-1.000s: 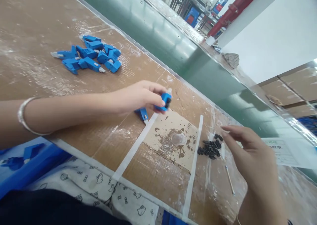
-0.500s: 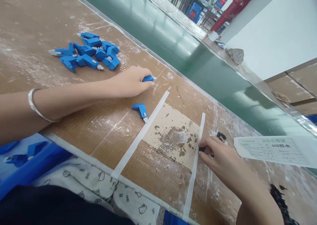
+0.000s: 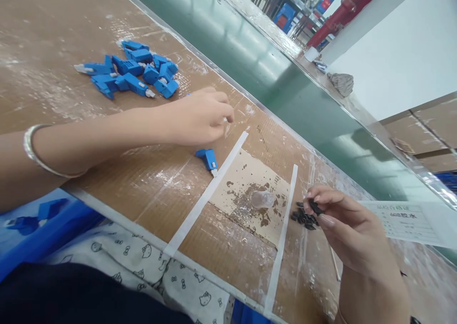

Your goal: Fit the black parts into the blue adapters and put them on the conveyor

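My left hand [image 3: 200,117] rests on the brown table with its fingers curled shut over a blue connector; only a white tip shows under the fingertips. A single blue connector [image 3: 208,158] lies just below that hand. A pile of several blue connectors [image 3: 132,72] sits further left. My right hand [image 3: 342,231] pinches a small black piece [image 3: 314,206] between thumb and fingers, right above a little heap of black pieces [image 3: 303,217].
A clear glue blob [image 3: 262,199] sits on a stained cardboard patch framed by white tape strips [image 3: 203,200]. A printed paper label [image 3: 403,219] lies at the right. A green conveyor belt [image 3: 250,62] runs behind. A blue bin [image 3: 35,229] is at lower left.
My right hand has lifted off the heap of black pieces with one pinched in its fingers. My left hand has curled tighter, so the blue connector it held is almost hidden.
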{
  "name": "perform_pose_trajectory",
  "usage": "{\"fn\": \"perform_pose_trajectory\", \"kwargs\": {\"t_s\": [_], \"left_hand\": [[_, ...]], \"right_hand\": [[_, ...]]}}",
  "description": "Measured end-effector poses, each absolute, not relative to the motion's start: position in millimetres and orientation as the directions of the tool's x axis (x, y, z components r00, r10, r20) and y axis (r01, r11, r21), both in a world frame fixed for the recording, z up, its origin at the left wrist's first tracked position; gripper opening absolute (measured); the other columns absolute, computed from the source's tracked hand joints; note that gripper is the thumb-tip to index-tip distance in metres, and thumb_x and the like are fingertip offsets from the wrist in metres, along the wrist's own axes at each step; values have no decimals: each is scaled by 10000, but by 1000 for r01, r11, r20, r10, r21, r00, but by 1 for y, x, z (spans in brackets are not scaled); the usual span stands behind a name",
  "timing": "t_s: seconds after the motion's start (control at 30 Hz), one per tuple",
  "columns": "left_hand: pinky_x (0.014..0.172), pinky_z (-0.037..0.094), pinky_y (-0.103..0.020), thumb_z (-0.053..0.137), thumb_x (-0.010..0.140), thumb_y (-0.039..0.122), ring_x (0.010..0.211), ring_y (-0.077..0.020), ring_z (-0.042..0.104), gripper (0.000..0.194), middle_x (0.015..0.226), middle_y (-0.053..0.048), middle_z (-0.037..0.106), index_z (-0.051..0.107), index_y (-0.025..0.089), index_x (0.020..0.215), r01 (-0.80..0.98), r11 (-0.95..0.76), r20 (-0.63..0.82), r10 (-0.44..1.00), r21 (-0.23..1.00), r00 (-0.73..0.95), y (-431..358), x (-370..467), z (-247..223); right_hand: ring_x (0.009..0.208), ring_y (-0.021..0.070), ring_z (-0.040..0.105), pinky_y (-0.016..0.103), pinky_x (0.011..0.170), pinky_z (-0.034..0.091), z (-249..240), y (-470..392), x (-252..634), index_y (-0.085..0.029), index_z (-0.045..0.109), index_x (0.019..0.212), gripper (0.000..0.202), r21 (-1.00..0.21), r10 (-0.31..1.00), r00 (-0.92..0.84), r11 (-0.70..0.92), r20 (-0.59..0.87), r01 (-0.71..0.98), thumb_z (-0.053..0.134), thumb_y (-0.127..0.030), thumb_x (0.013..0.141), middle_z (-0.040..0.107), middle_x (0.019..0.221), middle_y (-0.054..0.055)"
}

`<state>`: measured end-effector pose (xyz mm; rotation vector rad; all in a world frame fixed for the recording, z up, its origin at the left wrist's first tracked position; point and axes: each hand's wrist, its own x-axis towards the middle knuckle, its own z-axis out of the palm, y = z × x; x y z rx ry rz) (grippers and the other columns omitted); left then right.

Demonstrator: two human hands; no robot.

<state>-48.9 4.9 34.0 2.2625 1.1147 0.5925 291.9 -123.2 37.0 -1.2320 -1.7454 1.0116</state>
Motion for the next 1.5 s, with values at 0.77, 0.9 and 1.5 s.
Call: {"fn": "perform_pose_trajectory", "kwargs": {"t_s": [0.77,0.9,1.5], "left_hand": [[701,436,-279,668,802,282,735,-168,634,134,808,-18,681,664,178,886,122,387,-304,453,914,838,-27,-19,24],[636,418,-243,665,858,283,738,-127,598,137,865,-28,666,662,145,856,25,573,-295,385,819,875,-38,-13,14],[927,467,-293,599,927,188,878,-126,627,118,1012,-49,725,700,133,954,-96,511,-183,469,854,864,-41,-13,10]], "right_hand": [[1096,173,634,296,929,490,32,-134,240,-162,603,1240,276,-152,773,-562,618,293,771,557,-123,970,729,1131,67],[1086,175,632,296,932,485,31,-135,239,-151,607,1216,255,-130,764,-581,630,282,765,550,-113,971,728,1126,75],[1030,195,654,345,900,489,31,-133,236,-159,628,1153,235,-104,733,-613,662,295,742,577,-63,945,744,1114,75]]}}
